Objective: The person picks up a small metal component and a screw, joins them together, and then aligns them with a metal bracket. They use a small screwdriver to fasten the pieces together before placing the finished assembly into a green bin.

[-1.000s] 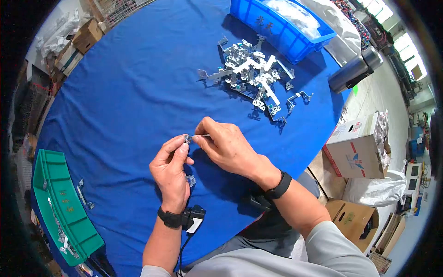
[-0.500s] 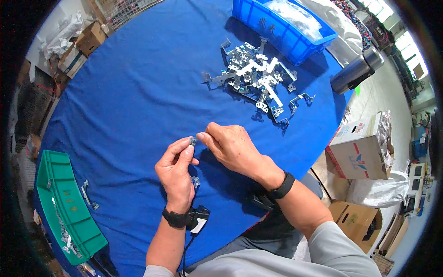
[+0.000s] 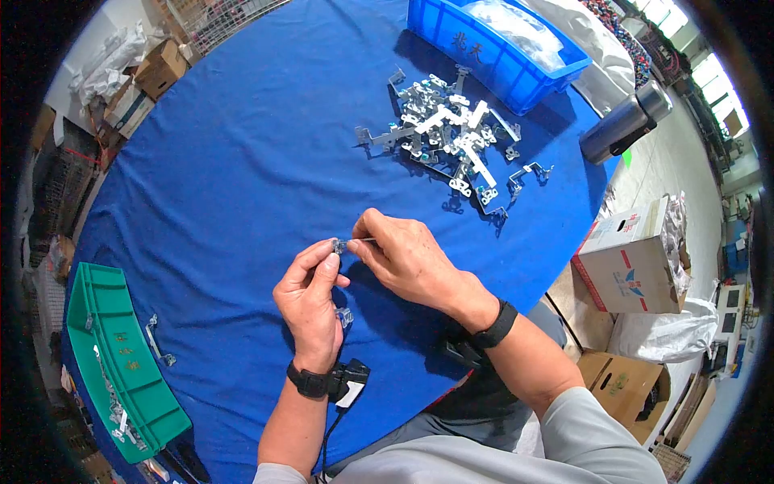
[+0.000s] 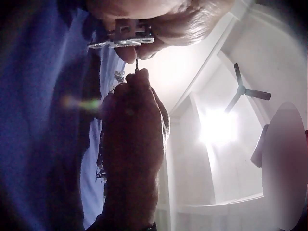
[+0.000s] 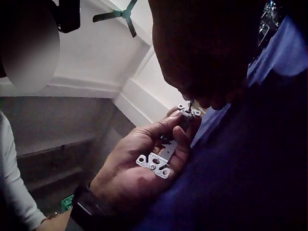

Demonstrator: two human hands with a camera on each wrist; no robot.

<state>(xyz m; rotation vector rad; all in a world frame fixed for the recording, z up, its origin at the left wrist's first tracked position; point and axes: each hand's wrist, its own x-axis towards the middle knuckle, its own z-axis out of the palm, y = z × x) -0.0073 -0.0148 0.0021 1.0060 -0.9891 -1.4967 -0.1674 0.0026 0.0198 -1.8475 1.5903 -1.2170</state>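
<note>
My left hand [image 3: 310, 298] holds a small metal bracket [image 5: 156, 164] between thumb and fingers. In the right wrist view the bracket's near end plate, with several round holes, lies over the palm, and its other end sticks up at the fingertips. Facing it, my right hand [image 3: 415, 260] pinches a thin, dark, rod-like piece [image 4: 137, 65]. Its tip meets the bracket's upper end plate, close to the left thumb. Most of the rod is hidden by the right fingers, and I cannot tell its kind.
A heap of similar metal brackets [image 3: 455, 137] lies at the far right, before a blue crate [image 3: 504, 68] with clear plastic inside. A steel flask [image 3: 621, 125] stands at the table's right edge. At left, a green bin [image 3: 133, 363] holds some brackets, with another bracket [image 3: 157, 343] beside it.
The right fingers drew slightly away from the bracket half a second ago and are now back close against it. The left hand keeps its hold, with both hands slightly farther right in view.
</note>
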